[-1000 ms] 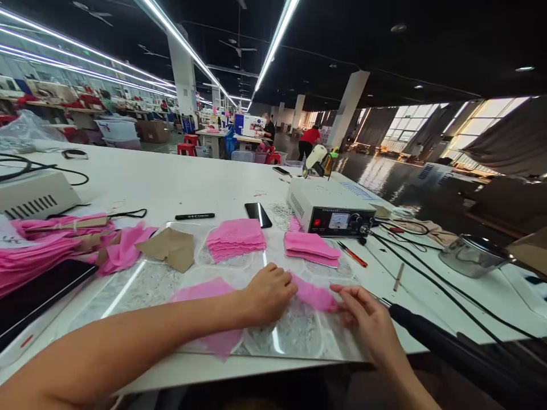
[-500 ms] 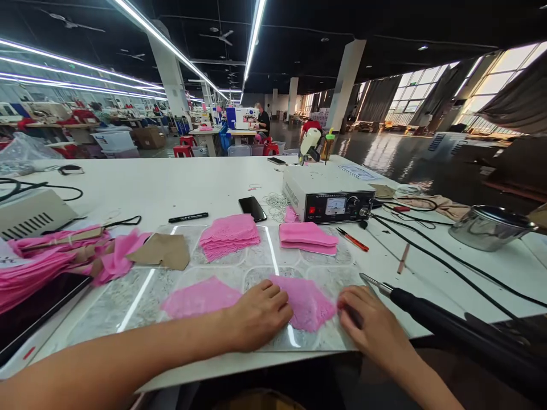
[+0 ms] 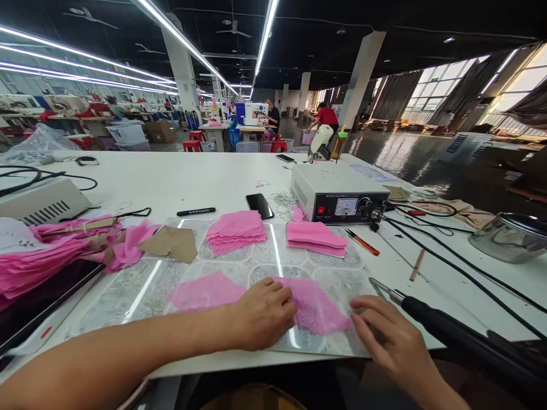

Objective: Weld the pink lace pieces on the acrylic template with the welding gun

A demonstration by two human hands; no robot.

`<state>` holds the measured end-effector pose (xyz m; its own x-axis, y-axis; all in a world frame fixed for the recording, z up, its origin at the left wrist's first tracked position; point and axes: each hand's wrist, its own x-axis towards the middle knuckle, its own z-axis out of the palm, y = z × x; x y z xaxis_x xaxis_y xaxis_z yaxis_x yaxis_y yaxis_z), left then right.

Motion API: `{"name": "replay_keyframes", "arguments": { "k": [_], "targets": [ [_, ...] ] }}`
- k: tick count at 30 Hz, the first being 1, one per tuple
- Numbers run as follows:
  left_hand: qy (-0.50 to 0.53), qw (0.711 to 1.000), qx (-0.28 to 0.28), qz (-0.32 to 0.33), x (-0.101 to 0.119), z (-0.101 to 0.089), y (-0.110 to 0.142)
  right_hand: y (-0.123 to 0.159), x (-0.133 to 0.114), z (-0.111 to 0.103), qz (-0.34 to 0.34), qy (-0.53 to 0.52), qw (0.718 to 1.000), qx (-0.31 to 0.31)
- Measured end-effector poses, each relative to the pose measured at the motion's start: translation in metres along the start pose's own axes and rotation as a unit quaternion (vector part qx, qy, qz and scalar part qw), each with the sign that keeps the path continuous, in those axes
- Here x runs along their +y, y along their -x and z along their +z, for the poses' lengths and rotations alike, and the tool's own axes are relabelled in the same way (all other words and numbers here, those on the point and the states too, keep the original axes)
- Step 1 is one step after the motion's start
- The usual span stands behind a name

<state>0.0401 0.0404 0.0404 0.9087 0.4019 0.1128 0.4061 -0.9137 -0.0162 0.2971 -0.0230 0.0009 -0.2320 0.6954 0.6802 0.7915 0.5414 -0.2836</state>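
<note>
A thin pink fabric piece (image 3: 318,310) lies on the clear patterned mat (image 3: 342,282) near the table's front edge. My left hand (image 3: 267,313) rests on its left end, fingers curled and pressed onto the cloth. At its right corner, my right hand (image 3: 391,336) has thumb and forefinger closed on the edge; the exact fingertip contact is partly hidden. Another thin pink piece (image 3: 209,290) lies flat to the left, behind my left forearm. Further back are a lacy pink stack (image 3: 235,232) and a folded pink stack (image 3: 316,238).
Right of my right hand sits a black-handled tool with a metal blade (image 3: 431,316), cabled to the control box (image 3: 342,193). Orange-handled tweezers (image 3: 363,243), a phone (image 3: 259,206), a black marker (image 3: 196,211) and a glass pot (image 3: 508,239) lie around. Pink bundles (image 3: 47,262) crowd the left.
My right hand has moved slightly right and nearer the front edge, and the fabric's right corner has stretched out with it. My left hand stays on the cloth. The camera view has shifted.
</note>
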Motion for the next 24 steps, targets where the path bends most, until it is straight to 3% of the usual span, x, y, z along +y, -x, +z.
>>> {"name": "replay_keyframes", "arguments": {
  "k": [3, 6, 9, 12, 15, 19, 24],
  "targets": [
    [0.101, 0.995, 0.011, -0.021, -0.012, -0.016, 0.008, 0.001, 0.001, -0.007, 0.002, -0.013, 1.000, 0.009],
    [0.192, 0.980, 0.042, -0.026, -0.033, -0.034, 0.029, -0.010, -0.007, -0.004, -0.052, -0.019, 0.998, -0.015],
    [0.204, 0.978, 0.029, -0.015, -0.049, -0.042, 0.060, -0.024, -0.018, 0.007, -0.106, -0.028, 0.993, -0.045],
    [0.165, 0.986, -0.015, -0.031, -0.054, -0.035, 0.087, -0.034, -0.024, 0.021, -0.143, -0.046, 0.986, -0.070],
    [0.124, 0.989, -0.041, -0.072, -0.050, -0.017, 0.098, -0.037, -0.023, 0.035, -0.167, -0.052, 0.979, -0.108],
    [0.085, 0.982, -0.053, -0.160, -0.040, 0.002, 0.089, -0.037, -0.018, 0.047, -0.172, -0.048, 0.973, -0.149],
    [0.060, 0.957, -0.072, -0.273, -0.021, 0.006, 0.071, -0.039, -0.017, 0.044, -0.180, -0.018, 0.969, -0.170]
  ]
}}
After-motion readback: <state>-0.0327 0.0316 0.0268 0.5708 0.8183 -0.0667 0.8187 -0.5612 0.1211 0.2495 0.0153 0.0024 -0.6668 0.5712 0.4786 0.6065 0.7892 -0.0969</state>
